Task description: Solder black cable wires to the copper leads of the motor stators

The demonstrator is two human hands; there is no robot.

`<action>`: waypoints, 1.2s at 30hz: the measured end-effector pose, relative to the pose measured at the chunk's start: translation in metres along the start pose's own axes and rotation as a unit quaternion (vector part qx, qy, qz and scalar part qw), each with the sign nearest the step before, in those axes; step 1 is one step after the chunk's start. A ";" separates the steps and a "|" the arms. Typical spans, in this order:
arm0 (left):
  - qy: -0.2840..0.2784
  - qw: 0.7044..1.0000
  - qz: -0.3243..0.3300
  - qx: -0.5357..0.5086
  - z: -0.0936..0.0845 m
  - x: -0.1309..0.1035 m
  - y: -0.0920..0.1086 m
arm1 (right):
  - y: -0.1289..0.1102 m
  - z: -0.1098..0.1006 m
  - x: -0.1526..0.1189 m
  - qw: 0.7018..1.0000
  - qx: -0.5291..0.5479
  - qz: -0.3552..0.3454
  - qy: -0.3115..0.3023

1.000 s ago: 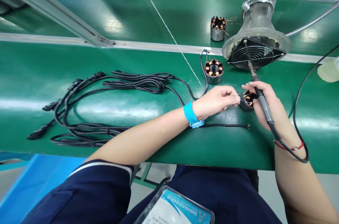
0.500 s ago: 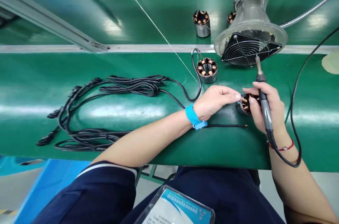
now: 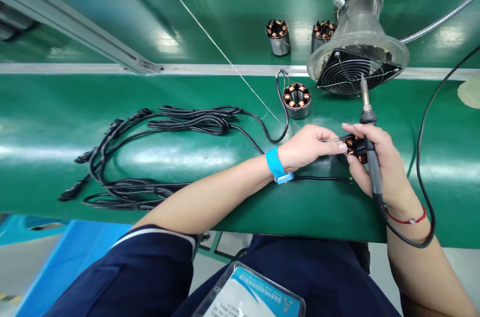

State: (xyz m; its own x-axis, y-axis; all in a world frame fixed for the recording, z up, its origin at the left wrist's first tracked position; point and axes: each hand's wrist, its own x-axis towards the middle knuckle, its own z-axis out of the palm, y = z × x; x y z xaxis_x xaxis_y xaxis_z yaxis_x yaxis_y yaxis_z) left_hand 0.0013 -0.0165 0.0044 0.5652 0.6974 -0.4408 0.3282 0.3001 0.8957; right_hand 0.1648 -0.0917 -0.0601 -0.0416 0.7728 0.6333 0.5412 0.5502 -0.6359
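Note:
My right hand (image 3: pixel 390 172) grips a soldering iron (image 3: pixel 373 167), its tip pointing up and away from me. The thumb and fingertips of that hand also rest at a motor stator (image 3: pixel 360 146) with copper windings, partly hidden by the fingers. From the left, my left hand (image 3: pixel 305 147) pinches a thin wire (image 3: pixel 332 140) at the stator's edge. A black cable (image 3: pixel 322 178) with a stripped end lies below the left wrist. Behind the hands stands another stator (image 3: pixel 297 102), with a cable's wire ends arching beside it.
A fume extractor hood (image 3: pixel 360 52) with a fan grille hangs over the back of the bench. Further back stand a stator (image 3: pixel 278 37) and another (image 3: pixel 323 32) partly behind the hood. Coiled black cables (image 3: pixel 195 119) lie on the left. The iron's cord (image 3: pixel 420 157) loops at right.
The right hand has shifted slightly downward with the soldering iron, turning its tip a little more upright. The left fingers have moved slightly right at the stator. The view has shifted slightly.

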 end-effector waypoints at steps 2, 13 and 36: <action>-0.008 1.000 -0.010 -0.028 0.000 -0.002 0.003 | 0.000 0.001 0.000 1.000 -0.018 -0.008 0.008; -0.127 0.991 -0.038 0.014 -0.006 0.000 -0.003 | 0.003 0.009 -0.004 0.995 -0.030 0.031 0.085; 0.321 0.803 0.072 0.496 -0.166 0.042 0.087 | 0.034 0.016 -0.026 0.968 0.007 0.147 0.202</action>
State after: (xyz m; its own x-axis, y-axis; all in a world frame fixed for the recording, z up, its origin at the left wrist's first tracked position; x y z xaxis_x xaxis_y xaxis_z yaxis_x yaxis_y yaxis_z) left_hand -0.0721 0.1475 0.0740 0.2492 0.9660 0.0696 0.9164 -0.2584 0.3056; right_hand 0.1713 -0.0882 -0.1056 0.4456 0.7121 0.5426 0.4678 0.3315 -0.8193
